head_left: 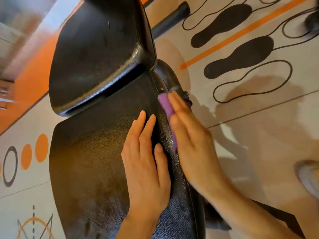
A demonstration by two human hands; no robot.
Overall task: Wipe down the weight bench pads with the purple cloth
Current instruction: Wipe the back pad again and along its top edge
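**Right edge of the seat pad under the cloth**

The right hand lies flat with straight fingers, pressing the small purple cloth against the right side edge of the near black textured vinyl seat pad, up near the gap between the two pads. The cloth is folded under the palm, with only a strip showing beside the fingers. The left hand rests flat and relaxed on top of that same pad, holding nothing, seemingly bracing. The seat pad's near end glistens as if damp, so by my reading its top has had some attention. The far black vinyl back pad shows scuffs and no clear sheen; whether it is wiped I cannot tell. The patterned orange-and-black floor surrounds the bench. Call it midway, with the side edges and likely the far pad remaining.
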